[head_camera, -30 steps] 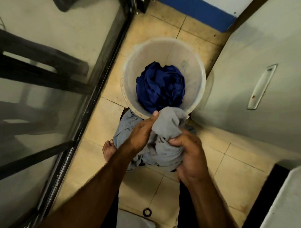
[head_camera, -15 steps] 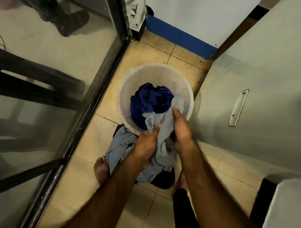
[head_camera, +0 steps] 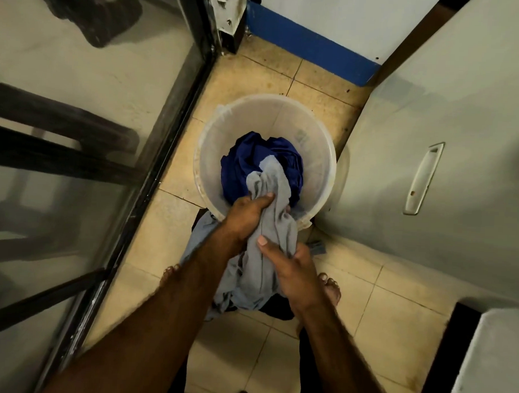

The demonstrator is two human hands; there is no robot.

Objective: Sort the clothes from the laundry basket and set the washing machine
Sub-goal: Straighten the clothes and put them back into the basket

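A round white plastic basket [head_camera: 318, 157] stands on the tiled floor and holds a dark blue garment [head_camera: 247, 163]. A grey garment [head_camera: 270, 185] hangs over the basket's near rim, its top end lying on the blue one and its lower part trailing to the floor. My left hand [head_camera: 246, 213] grips the grey garment at the rim. My right hand [head_camera: 291, 271] grips it lower down, thumb on top. A dark cloth lies on the floor beneath the grey one, mostly hidden.
A glass door with a black frame [head_camera: 153, 175] runs along the left. A pale cabinet door with a recessed handle [head_camera: 423, 178] stands at the right. A white appliance corner [head_camera: 493, 360] shows at the lower right. My bare feet stand by the basket.
My right hand has slid from the top of the grey garment down to its lower part. The garment's upper end now lies further inside the basket. The camera has tilted slightly.
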